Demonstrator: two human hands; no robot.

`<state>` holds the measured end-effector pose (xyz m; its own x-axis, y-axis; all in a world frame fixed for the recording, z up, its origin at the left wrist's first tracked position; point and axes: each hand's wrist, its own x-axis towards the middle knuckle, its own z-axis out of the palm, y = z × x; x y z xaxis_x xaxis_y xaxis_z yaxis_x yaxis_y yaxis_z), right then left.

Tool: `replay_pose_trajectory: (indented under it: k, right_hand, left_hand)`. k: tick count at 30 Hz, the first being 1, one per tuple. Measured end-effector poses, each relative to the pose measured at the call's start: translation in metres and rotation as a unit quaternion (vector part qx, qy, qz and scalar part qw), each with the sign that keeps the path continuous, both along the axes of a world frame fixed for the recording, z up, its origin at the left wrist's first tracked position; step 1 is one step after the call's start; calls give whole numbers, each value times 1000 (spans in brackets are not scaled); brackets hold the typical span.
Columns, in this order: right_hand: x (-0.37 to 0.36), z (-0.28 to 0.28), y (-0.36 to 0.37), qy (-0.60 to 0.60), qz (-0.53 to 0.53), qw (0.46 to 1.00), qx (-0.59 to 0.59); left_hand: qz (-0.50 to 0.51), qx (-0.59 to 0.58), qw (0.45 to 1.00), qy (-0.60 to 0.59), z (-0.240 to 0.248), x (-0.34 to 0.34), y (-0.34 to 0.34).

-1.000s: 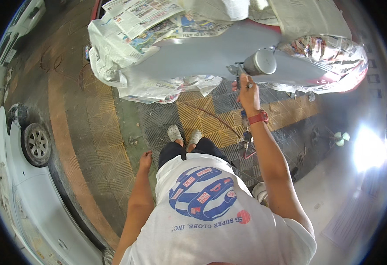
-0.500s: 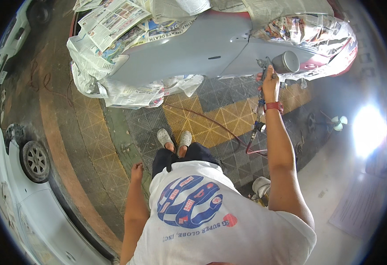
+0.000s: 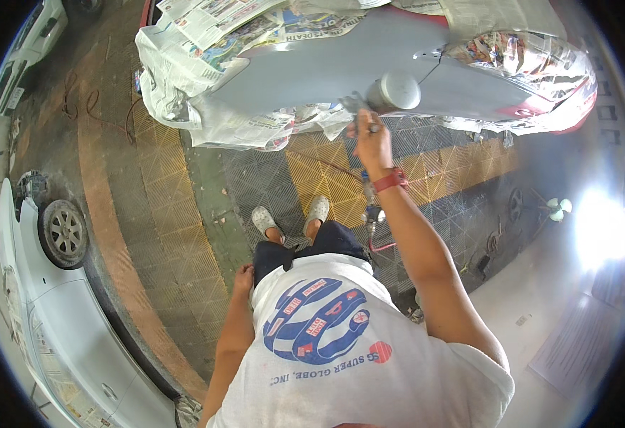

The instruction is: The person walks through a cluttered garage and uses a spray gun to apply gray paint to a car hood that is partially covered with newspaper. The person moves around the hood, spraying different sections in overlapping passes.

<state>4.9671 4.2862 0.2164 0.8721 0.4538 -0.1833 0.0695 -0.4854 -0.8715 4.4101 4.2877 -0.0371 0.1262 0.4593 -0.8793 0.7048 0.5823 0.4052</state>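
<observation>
1. In front of the grey car panel (image 3: 312,64), I have the right hand (image 3: 374,146) closed around a cup-fed spray gun (image 3: 389,93); gap to the panel unreadable from above.
2. Left hand (image 3: 244,277) hangs beside the dark shorts (image 3: 342,240); I cannot tell whether its fingers are open or closed.
3. Done, as I read it: newspaper masking (image 3: 166,89) is up around the panel, and grey covers most of its face.
4. Outstanding, by my judgement: a reddish patch (image 3: 530,112) shows toward the right end; whether the grey itself needs more, I cannot tell.
</observation>
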Motion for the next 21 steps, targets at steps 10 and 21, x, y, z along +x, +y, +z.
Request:
replay_pose_trajectory:
  k: [10, 21]
  right_hand:
    - [-139, -38, 163, -61, 94, 993, 40]
    - [-189, -79, 234, -32, 112, 993, 25]
  left_hand:
    - [96, 76, 990, -64, 22, -82, 99]
    - [39, 3, 994, 104, 57, -151, 84]
